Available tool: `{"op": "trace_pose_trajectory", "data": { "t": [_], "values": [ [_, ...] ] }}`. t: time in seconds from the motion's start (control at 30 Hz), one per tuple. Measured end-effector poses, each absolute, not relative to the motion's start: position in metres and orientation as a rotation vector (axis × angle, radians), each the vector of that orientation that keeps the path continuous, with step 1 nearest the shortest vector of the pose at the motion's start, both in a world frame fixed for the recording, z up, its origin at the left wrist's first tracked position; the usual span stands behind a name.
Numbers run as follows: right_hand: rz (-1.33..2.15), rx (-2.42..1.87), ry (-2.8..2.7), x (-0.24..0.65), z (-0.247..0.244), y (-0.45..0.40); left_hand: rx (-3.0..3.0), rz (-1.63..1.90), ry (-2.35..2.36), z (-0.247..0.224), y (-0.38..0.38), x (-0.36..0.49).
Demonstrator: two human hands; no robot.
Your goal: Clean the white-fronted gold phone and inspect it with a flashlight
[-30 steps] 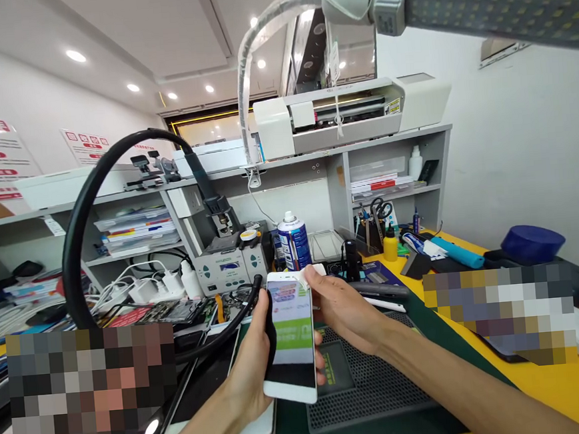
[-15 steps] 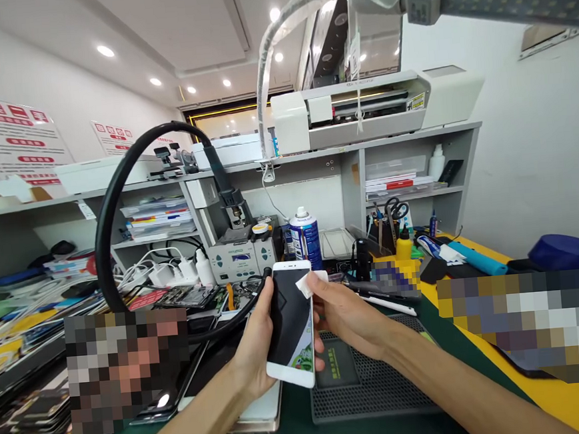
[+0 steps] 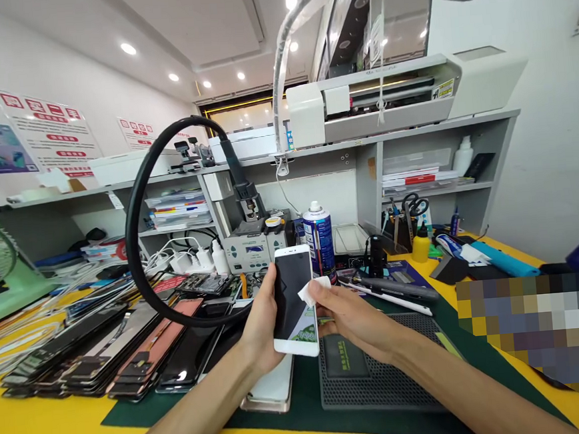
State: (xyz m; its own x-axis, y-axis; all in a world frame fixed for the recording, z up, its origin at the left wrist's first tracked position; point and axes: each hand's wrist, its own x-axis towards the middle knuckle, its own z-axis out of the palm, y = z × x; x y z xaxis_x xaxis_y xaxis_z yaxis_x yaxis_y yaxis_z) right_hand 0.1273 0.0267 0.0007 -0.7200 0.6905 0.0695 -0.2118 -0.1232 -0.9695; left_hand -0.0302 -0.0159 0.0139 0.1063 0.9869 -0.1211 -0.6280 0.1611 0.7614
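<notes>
A white smartphone (image 3: pixel 292 304) with a dark screen and a bright reflection is held upright and slightly tilted over the bench. My left hand (image 3: pixel 261 326) grips its left edge, thumb along the side. In my right hand (image 3: pixel 350 312) a small white wipe (image 3: pixel 311 290) is pinched between thumb and fingers, touching the phone's right edge. Below the hands lie a black perforated mat (image 3: pixel 382 377) and, to its left, a pale, flat phone-like device (image 3: pixel 267 396).
Stacked phone screens (image 3: pixel 145 355) cover the left side, beside a thick black hose (image 3: pixel 135 256). Behind the phone stand a blue spray can (image 3: pixel 318 241) and a grey hot-air station (image 3: pixel 247 252). A yellow bottle (image 3: pixel 421 245) and scissors (image 3: pixel 413 206) are at the back right.
The camera view has turned left, bringing a green fan into sight. The wipe has slid slightly lower along the phone's right edge. Both hands keep their hold.
</notes>
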Motion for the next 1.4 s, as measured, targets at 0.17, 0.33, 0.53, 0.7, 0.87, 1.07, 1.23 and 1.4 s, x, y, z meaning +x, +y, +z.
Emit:
{"op": "trace_pose_trajectory", "data": {
  "t": [0.17,0.33,0.53,0.7,0.87,1.07,1.23,1.4],
  "values": [
    [1.908,-0.618,-1.617,0.128,0.001,0.024,0.615,1.402,0.699,0.018,-0.014,-0.032],
    [1.842,-0.760,-1.729,0.129,0.001,0.023,0.576,1.413,0.689,0.023,-0.012,-0.036],
    [1.971,-0.744,-1.820,0.126,0.000,0.019,0.511,1.431,0.627,0.023,-0.008,-0.042],
    [2.129,-0.566,-1.676,0.124,-0.001,0.017,0.434,1.428,0.616,0.020,-0.005,-0.041],
    [2.173,-0.492,-1.606,0.124,-0.005,0.020,0.414,1.377,0.535,0.022,-0.005,-0.041],
    [2.093,-0.448,-1.628,0.123,-0.010,0.021,0.356,1.329,0.496,0.024,-0.004,-0.045],
    [2.041,-0.398,-1.644,0.123,-0.008,0.019,0.310,1.283,0.467,0.028,-0.006,-0.045],
    [1.871,-0.394,-1.784,0.123,-0.006,0.017,0.314,1.211,0.435,0.021,-0.005,-0.045]
  ]
}}
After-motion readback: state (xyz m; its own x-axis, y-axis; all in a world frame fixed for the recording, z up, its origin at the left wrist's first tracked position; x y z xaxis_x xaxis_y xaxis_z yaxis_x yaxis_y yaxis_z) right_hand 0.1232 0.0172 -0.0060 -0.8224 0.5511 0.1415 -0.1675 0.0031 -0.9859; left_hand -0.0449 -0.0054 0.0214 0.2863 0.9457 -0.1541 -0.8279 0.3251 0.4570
